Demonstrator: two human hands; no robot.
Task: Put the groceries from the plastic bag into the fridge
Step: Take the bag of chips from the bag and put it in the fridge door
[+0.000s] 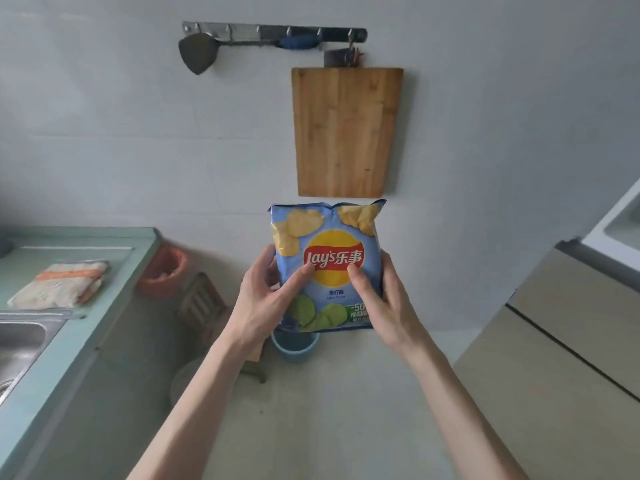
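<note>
A light blue bag of Lay's chips [329, 237] with a red and yellow logo and green lime slices is held upright in front of the white wall. My left hand [266, 299] grips its left side, thumb on the front. My right hand [381, 303] grips its right side, thumb pressed on the logo. At the right edge stands the beige fridge [561, 341], its doors shut with a dark gap between them. No plastic bag is in view.
A wooden cutting board [346, 133] hangs on the wall under a metal hook rail [242, 31] with a spatula. On the left are a green counter [69, 341], a folded cloth [62, 284] and a steel sink [17, 344]. Below stand an orange bin [162, 271], a small stool and a blue bucket [294, 348].
</note>
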